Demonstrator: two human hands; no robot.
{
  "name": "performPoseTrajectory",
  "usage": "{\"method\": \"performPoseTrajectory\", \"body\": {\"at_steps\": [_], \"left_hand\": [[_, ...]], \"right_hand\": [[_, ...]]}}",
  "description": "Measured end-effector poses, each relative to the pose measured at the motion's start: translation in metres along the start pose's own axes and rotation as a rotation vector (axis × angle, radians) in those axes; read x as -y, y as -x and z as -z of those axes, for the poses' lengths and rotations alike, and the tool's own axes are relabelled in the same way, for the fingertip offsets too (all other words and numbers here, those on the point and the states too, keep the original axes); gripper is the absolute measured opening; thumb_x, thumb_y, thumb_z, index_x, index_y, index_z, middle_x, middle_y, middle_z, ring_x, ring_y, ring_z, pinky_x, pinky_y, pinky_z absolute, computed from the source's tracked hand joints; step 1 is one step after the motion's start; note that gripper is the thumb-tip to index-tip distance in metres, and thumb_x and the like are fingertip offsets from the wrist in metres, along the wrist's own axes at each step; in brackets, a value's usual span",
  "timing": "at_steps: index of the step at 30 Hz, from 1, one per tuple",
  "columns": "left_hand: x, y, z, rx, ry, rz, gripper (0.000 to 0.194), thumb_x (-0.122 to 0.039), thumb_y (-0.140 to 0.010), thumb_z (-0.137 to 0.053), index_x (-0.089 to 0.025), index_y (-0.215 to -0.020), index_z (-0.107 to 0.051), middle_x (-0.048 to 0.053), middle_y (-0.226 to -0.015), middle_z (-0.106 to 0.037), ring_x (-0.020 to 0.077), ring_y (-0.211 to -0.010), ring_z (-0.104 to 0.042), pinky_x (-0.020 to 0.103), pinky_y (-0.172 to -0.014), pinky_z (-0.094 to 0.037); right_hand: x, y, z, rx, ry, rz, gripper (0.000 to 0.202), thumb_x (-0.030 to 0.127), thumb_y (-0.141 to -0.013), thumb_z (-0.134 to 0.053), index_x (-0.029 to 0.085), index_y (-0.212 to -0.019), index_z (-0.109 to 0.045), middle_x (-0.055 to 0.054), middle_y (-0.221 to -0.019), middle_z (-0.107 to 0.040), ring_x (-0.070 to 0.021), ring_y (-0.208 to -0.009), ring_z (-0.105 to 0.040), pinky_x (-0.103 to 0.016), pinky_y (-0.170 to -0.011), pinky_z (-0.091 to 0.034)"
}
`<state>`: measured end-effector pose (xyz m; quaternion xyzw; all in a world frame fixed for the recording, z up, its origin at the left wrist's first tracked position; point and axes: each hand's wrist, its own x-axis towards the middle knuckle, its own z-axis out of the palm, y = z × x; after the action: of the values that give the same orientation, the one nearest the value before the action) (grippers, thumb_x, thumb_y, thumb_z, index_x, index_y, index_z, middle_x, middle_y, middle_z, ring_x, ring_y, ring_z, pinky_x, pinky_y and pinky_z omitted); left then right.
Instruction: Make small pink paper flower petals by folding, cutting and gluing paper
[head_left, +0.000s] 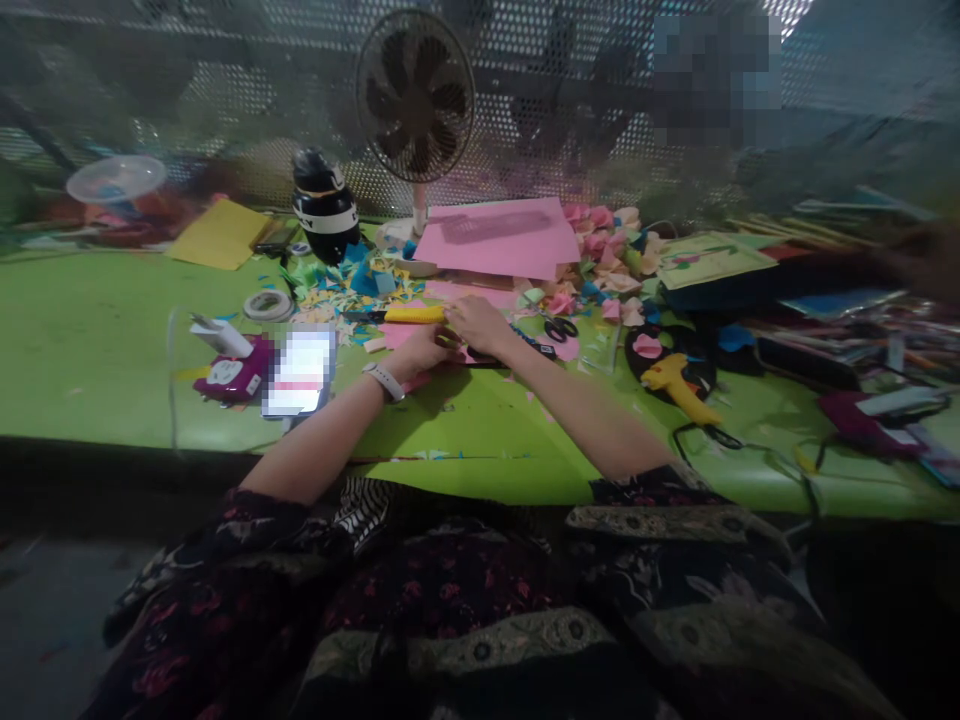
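Observation:
My left hand [424,352], with a white watch on its wrist, is over pink paper [395,336] on the green table. Its fingers are bent toward the right, and their tips are hard to make out. Close beside it, my right hand [476,325] has curled fingers against the right end of a yellow-handled craft knife [415,315]. Whether it grips the knife or only lies next to it, I cannot tell. What is between the fingers of both hands is hidden. Black-handled scissors [561,328] lie just right of my right hand.
Left are a phone [300,372], a purple extension block [234,372] and a tape roll [268,305]. Behind stand a black bottle [327,215], a fan [415,95], pink sheets [499,238] and paper scraps [360,285]. A yellow glue gun [682,385] rests right, its cord trailing forward.

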<state>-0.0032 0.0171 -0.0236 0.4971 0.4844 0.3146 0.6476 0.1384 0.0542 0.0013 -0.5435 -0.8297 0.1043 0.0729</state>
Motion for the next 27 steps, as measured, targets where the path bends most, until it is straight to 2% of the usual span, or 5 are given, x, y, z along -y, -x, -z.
{"method": "performPoseTrajectory", "body": {"at_steps": [5,8,14,22,27], "left_hand": [[0.002,0.001,0.000,0.015,0.057,0.013,0.025,0.006,-0.078,-0.069,-0.012,-0.093,-0.059,0.006,-0.075,-0.069,0.0152,-0.068,-0.069,0.032,-0.071,-0.058],[0.003,0.000,0.004,0.019,0.040,0.001,0.027,0.004,-0.076,-0.073,-0.012,-0.092,-0.059,0.005,-0.076,-0.069,0.0156,-0.068,-0.069,0.031,-0.071,-0.058],[0.002,0.000,0.009,0.076,-0.063,-0.033,0.028,-0.001,-0.074,-0.077,-0.013,-0.097,-0.064,0.004,-0.073,-0.069,0.0145,-0.063,-0.067,0.029,-0.066,-0.056],[0.006,0.000,0.008,0.086,0.046,-0.037,0.026,0.000,-0.075,-0.077,-0.013,-0.090,-0.062,0.005,-0.073,-0.070,0.0150,-0.065,-0.068,0.030,-0.068,-0.057],[0.004,-0.002,0.008,0.069,-0.001,-0.016,0.026,-0.001,-0.078,-0.074,-0.013,-0.095,-0.060,0.006,-0.076,-0.070,0.0145,-0.064,-0.068,0.030,-0.066,-0.056]], "right_hand": [[-0.010,0.023,0.019,-0.215,-0.271,0.008,0.046,0.035,-0.105,-0.031,0.010,-0.119,-0.067,-0.012,-0.119,-0.071,-0.0224,-0.107,-0.064,-0.030,-0.092,-0.045],[-0.023,0.045,0.023,-0.151,-0.293,0.085,0.040,0.040,-0.100,-0.044,0.013,-0.109,-0.073,-0.011,-0.114,-0.073,-0.0236,-0.104,-0.065,-0.034,-0.093,-0.047],[-0.048,0.072,0.025,-0.046,-0.235,0.145,0.048,0.045,-0.078,-0.076,0.021,-0.119,-0.072,-0.011,-0.121,-0.071,-0.0268,-0.114,-0.063,-0.041,-0.101,-0.045],[-0.024,0.049,0.041,-0.141,-0.270,0.045,0.042,0.045,-0.102,-0.041,0.018,-0.116,-0.069,-0.010,-0.120,-0.071,-0.0242,-0.109,-0.064,-0.036,-0.096,-0.046],[-0.006,0.011,0.025,-0.103,-0.158,0.021,0.054,0.050,-0.104,-0.034,0.010,-0.128,-0.061,-0.018,-0.134,-0.063,-0.0278,-0.125,-0.056,-0.035,-0.104,-0.038]]}}
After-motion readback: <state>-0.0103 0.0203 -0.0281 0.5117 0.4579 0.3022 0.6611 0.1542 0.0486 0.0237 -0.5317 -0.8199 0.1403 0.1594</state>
